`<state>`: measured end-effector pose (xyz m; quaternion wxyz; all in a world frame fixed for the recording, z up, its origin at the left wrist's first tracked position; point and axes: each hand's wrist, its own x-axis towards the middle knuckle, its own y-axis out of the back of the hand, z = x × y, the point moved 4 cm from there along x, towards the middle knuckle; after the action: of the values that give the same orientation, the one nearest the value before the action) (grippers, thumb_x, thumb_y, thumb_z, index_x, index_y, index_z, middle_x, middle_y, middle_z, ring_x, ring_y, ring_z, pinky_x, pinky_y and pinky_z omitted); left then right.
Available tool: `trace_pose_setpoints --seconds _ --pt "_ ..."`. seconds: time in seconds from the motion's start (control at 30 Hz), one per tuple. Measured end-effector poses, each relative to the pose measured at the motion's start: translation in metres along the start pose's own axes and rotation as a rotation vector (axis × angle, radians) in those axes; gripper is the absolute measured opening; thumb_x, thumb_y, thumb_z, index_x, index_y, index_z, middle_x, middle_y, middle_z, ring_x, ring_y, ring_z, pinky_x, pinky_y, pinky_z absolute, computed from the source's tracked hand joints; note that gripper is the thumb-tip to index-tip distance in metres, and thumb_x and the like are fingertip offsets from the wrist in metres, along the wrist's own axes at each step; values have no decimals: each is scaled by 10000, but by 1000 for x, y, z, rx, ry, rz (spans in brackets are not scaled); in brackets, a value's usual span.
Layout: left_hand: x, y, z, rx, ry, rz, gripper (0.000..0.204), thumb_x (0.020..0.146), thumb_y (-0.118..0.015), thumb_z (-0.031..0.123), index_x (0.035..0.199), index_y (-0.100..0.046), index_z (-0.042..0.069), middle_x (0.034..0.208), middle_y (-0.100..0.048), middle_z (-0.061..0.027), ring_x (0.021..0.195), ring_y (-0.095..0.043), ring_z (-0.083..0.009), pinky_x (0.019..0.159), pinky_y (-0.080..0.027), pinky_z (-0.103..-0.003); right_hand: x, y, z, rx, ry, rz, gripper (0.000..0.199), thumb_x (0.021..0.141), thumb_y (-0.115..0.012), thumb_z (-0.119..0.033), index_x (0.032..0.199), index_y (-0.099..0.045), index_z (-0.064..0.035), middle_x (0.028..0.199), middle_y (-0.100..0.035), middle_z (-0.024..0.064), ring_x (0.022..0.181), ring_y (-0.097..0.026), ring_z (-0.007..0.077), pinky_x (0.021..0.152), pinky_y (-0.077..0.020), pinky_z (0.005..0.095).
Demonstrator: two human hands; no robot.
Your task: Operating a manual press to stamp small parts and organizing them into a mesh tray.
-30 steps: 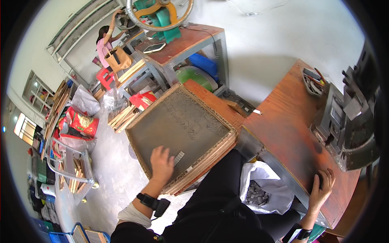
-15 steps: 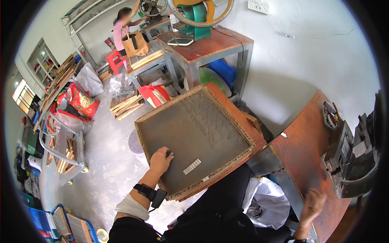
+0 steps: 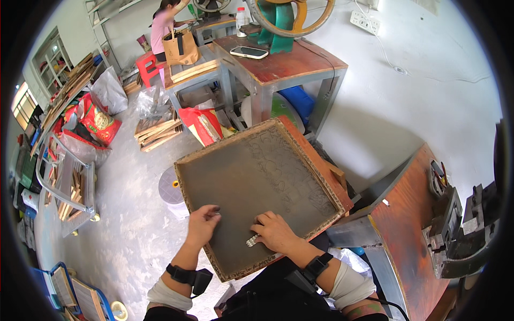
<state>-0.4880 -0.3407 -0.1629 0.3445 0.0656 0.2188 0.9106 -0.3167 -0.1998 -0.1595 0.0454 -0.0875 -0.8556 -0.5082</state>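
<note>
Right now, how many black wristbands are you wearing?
2: one black wristband on the wrist behind the left hand, another black wristband behind the right hand. The light cuffs could hide more.

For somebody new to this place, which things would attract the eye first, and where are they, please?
Perhaps first the big, dark, rimmed tray in the centre, with the left hand at its left edge and the right hand touching a small pale studded strip. Next, likely, the big-wheeled green machine at the top, and the bulging red bag towards the left edge.
</note>
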Motion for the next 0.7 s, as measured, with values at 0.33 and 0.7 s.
trace_pose_setpoints --seconds 0.33,0.7 --pt "-1 68 8 -786 119 138 195 881 -609 26 1044 -583 -78 809 -606 -60 666 -546 -124 594 -433 -237 -20 29 16 12 -230 -14 183 690 -736 -116 853 -667 -74 817 -612 105 823 -568 307 757 -461 390" --pt "-11 -17 9 -526 320 -257 161 860 -605 0 1012 -602 -56 805 -650 -97 691 -629 -154 599 -500 -255 -30 30 26 -114 -245 215 296 679 -603 -40 951 -650 -146 811 -536 89 799 -582 279 660 -485 374"
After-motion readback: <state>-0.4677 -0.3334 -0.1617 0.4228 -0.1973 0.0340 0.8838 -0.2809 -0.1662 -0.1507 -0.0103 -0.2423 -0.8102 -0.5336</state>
